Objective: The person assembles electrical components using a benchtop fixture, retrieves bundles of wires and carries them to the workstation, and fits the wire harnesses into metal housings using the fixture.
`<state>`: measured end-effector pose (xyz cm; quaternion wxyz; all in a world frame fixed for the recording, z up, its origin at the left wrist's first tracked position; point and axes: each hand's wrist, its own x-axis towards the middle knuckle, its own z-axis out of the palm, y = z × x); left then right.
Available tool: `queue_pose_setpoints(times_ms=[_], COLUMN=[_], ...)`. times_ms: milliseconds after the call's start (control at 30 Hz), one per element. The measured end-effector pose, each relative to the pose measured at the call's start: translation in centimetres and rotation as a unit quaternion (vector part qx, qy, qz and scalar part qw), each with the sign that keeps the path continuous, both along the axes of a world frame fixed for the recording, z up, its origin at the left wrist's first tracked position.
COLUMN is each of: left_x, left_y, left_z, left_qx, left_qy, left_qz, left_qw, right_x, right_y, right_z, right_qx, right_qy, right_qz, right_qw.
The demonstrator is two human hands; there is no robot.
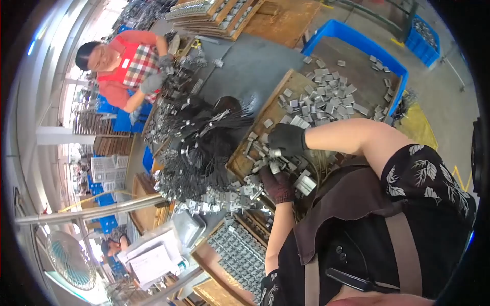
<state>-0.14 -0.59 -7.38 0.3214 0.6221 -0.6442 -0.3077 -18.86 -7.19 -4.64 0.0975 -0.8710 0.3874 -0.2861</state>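
My right hand (287, 140), in a dark grey glove, is closed with its fingertips at a small shiny metal piece (275, 153). Just below it, my left hand (277, 185), in a maroon and black glove, has its fingers curled around another small metal part (275, 167). The two hands nearly meet over the edge of a wooden tray (240, 162); whether the two parts are joined, I cannot tell. Loose metal blocks (326, 94) are heaped in the tray beyond my right hand. A larger metal block (305, 183) lies beside my left wrist.
Bundles of black cables (209, 137) with metal ends cover the bench to the left. A wooden tray with rows of metal parts (237, 255) stands below. A blue bin (347, 33) is at upper right. A co-worker (127, 66) in gloves handles parts across the bench.
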Motion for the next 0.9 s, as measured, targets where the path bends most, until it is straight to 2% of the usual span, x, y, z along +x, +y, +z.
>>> queue_pose_setpoints(times_ms=[33, 67, 133, 167, 233, 267, 333, 367, 400, 467, 533, 600, 667, 700, 733, 800, 833, 900], left_x=[0.0, -0.9, -2.6, -1.9, -1.6, -4.0, -3.3, -3.1, -2.5, -1.1, 3.0, 5.5, 8.5, 10.4, 11.3, 12.4, 13.4, 15.6], left_y=[0.0, 0.5, 0.6, -0.2, -1.3, -1.1, -2.1, -2.9, -4.5, -5.5, -7.4, -8.8, -9.7, -10.1, -10.1, -9.4, -9.5, -10.2], left_z=[0.1, 1.6, 5.1, 3.7, 2.2, 4.8, 5.2, 6.3, 7.5, 12.8, 16.6, 20.2, 22.2, 21.0, 19.6, 16.1, 14.4, 12.1], left_qx=[0.002, -0.082, -0.003, -0.027, 0.104, 0.156, 0.177, 0.202, 0.259, 0.217, 0.141, 0.180, 0.224, 0.217, 0.214, 0.244, 0.245, 0.183], left_qy=[0.014, 0.023, 0.175, 0.137, 0.160, 0.329, 0.313, 0.302, 0.242, 0.135, 0.096, 0.129, -0.012, 0.007, 0.004, -0.036, -0.037, 0.008], left_qz=[-0.007, -0.011, -0.002, -0.034, -0.026, 0.058, 0.046, 0.034, 0.037, 0.033, -0.062, 0.021, 0.029, -0.026, -0.027, 0.042, 0.038, 0.042], left_qw=[1.000, 0.996, 0.985, 0.990, 0.981, 0.930, 0.932, 0.931, 0.934, 0.966, 0.983, 0.975, 0.974, 0.976, 0.976, 0.968, 0.968, 0.982], right_x=[-0.1, -0.2, -0.1, -0.1, -0.2, -0.2, -0.4, -0.4, -0.4, -0.3, -0.3, -0.7, -0.5, -0.5, -0.6, -0.9, -1.1, -1.1], right_y=[-0.1, -0.1, -0.3, -0.4, -0.4, -0.3, -0.3, -0.7, -0.9, -0.7, -0.8, -0.8, -0.7, -0.6, -0.5, -0.3, -0.3, -0.6], right_z=[-0.3, -0.7, -1.3, -1.6, -1.9, -1.7, -1.7, -1.9, -2.2, -2.6, -3.4, -2.6, -2.4, -2.2, -2.3, -1.9, -1.6, -1.2], right_qx=[-0.009, -0.006, -0.006, -0.011, 0.013, 0.035, 0.009, 0.035, 0.063, 0.059, -0.002, 0.017, 0.052, 0.051, 0.027, -0.033, -0.033, 0.064], right_qy=[-0.029, -0.051, -0.073, -0.081, -0.078, -0.064, -0.101, -0.082, -0.063, -0.062, -0.097, -0.090, -0.069, -0.073, -0.080, -0.122, -0.121, -0.058], right_qz=[-0.006, -0.018, -0.053, -0.060, -0.064, -0.075, -0.072, -0.066, -0.060, -0.069, -0.049, -0.042, -0.041, -0.039, -0.041, -0.036, -0.039, 0.010], right_qw=[1.000, 0.999, 0.996, 0.995, 0.995, 0.994, 0.992, 0.994, 0.994, 0.994, 0.994, 0.995, 0.995, 0.995, 0.996, 0.991, 0.991, 0.996])
